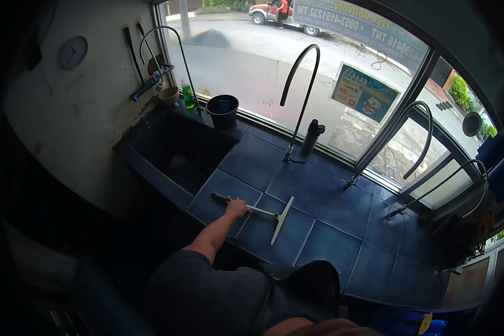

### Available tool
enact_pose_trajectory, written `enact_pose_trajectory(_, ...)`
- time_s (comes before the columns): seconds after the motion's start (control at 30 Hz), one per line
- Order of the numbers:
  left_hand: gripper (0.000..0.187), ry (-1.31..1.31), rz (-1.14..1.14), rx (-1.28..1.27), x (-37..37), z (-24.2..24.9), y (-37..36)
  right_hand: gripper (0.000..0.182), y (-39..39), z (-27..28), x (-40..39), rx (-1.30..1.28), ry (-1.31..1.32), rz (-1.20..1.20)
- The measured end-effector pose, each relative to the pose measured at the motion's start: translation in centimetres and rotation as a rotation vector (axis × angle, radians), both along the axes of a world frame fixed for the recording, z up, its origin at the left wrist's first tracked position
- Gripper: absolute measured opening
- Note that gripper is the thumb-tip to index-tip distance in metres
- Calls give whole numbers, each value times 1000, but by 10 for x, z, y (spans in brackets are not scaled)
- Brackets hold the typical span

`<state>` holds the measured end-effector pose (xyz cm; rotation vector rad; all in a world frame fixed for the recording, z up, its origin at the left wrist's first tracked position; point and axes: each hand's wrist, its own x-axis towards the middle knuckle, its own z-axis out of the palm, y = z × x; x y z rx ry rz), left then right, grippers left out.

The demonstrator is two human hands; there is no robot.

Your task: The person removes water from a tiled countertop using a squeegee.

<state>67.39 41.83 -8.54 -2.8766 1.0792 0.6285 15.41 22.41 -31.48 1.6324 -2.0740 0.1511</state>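
Note:
My left hand is closed around the pale handle of a squeegee. The handle's dark end sticks out to the left of my fingers. To the right, the squeegee's long white blade rests on the dark blue tiled counter. Only a bit of my right arm shows at the bottom edge; my right hand is out of the picture.
A dark sink is left of the counter. Along the window stand a black bucket, a green bottle, a brown pot and a dark bottle. Several curved faucets, one in the middle, rise behind the counter.

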Motion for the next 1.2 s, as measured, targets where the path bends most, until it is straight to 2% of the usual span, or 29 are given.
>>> enact_pose_trajectory(0.03, 47, 6, -10, -4, -1, 3, 1, 58, 3, 62, -6, 361, -160, 19)
enact_pose_trajectory(0.1, 48, 7, -26, 3, 1, 4, 3, 120, 10, 194, 26, 1082, -487, 50)
enact_pose_trajectory(0.2, 49, 56, -44, -24, 5, 3, 4, 113, 7, 222, 34, 1138, -448, 119)
enact_pose_trajectory(0.23, 49, 79, -61, -36, 7, 2, 4, 106, 17, 252, 48, 1106, -406, 170)
enact_pose_trajectory(0.3, 49, 100, -80, -34, 8, -4, 5, 104, 25, 274, 70, 1137, -389, 238)
enact_pose_trajectory(0.37, 50, -27, 21, -125, 0, -9, 4, 102, 33, 280, 91, 1160, -379, 302)
enact_pose_trajectory(0.4, 50, -31, 10, -122, -1, -8, 2, 101, 36, 281, 103, 1205, -397, 357)
enact_pose_trajectory(0.47, 49, -49, -58, -28, -16, 30, 2, 100, 40, 277, 120, 1243, -426, 401)
enact_pose_trajectory(0.53, 52, -89, -100, -45, -27, 33, 4, 104, 46, 261, 131, 1279, -460, 514)
enact_pose_trajectory(0.63, 57, 1, -141, -109, -52, 15, 12, 110, 55, 240, 141, 1219, -402, 505)
enact_pose_trajectory(0.7, 64, 124, 8, -163, -67, -1, 13, 113, 60, 236, 141, 1219, -391, 508)
enact_pose_trajectory(0.73, 64, 125, -6, -152, -72, 1, 14, 116, 61, 235, 142, 1209, -369, 521)
enact_pose_trajectory(0.83, 78, 422, 34, -154, -92, 28, 20, 118, 67, 252, 148, 1211, -361, 498)
enact_pose_trajectory(0.93, 80, 513, 14, -40, -96, 46, 21, 116, 73, 260, 151, 1192, -359, 492)
enact_pose_trajectory(1.07, 88, 563, -60, 102, -43, 33, 35, 110, 72, 255, 143, 1140, -352, 533)
enact_pose_trajectory(1.1, 87, 484, -78, 88, -21, 29, 43, 108, 72, 251, 140, 1114, -363, 554)
enact_pose_trajectory(1.2, 81, 318, -142, 205, 67, 73, 61, 105, 77, 253, 132, 1065, -382, 620)
